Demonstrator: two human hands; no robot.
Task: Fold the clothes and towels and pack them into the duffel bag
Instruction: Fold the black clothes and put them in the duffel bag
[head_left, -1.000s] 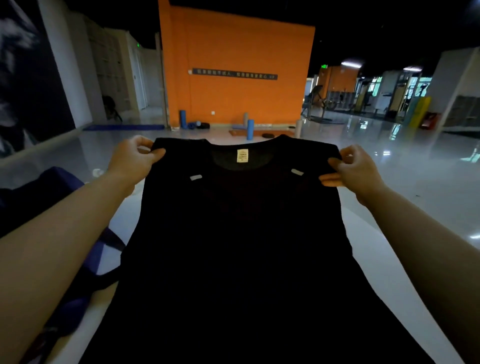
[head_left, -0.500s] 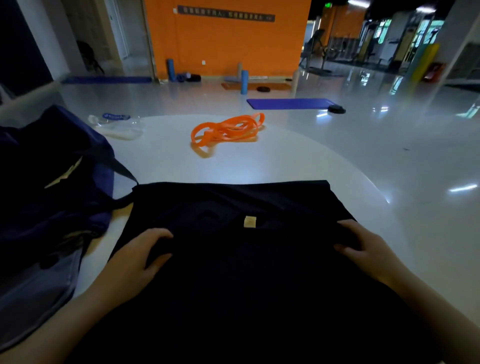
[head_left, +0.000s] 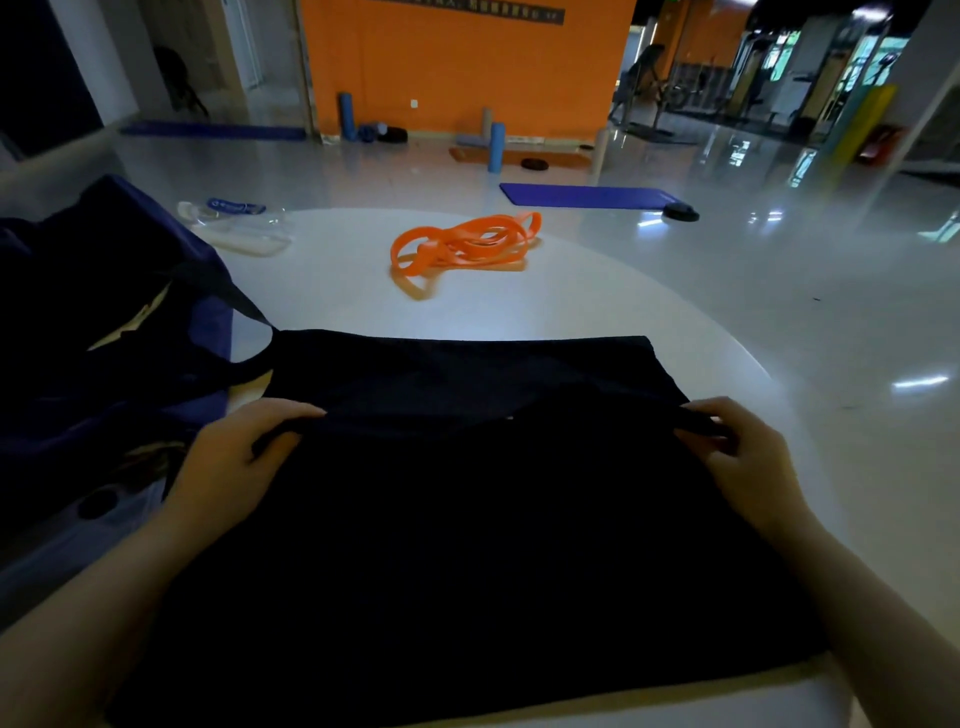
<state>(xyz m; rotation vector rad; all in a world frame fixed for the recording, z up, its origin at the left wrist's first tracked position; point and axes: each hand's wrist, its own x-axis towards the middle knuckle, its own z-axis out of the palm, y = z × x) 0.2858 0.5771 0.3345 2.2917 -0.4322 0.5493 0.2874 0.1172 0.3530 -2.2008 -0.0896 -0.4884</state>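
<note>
On the round white table (head_left: 597, 291) a black garment (head_left: 467, 519) lies spread flat, covering the near half from about four o'clock round to eight, its far part folded over so that a straight doubled edge runs across the middle. At the eight o'clock side of that fold the left hand (head_left: 228, 467) pinches the cloth between thumb and curled fingers; at the four o'clock side the right hand (head_left: 748, 457) grips the opposite corner the same way, fingers bent round a small bunch of fabric. Both forearms reach in from the bottom corners. Touching the garment's left edge, at nine to ten o'clock, sits the dark blue duffel bag (head_left: 104, 322), slumped, with a strap trailing toward the cloth; whether its mouth is unzipped is hard to judge in the dim light. Beyond the fold, near twelve o'clock, a tangle of orange resistance bands (head_left: 462, 249) rests on bare tabletop, and at eleven o'clock lies what looks like a clear plastic pouch (head_left: 234, 228) with a blue label. Past the table stretches a glossy pale floor (head_left: 779, 270) with a purple exercise mat (head_left: 587, 196), upright blue foam rollers (head_left: 496, 148) and an orange wall (head_left: 467, 67); gym machines stand dimly at one o'clock.
</note>
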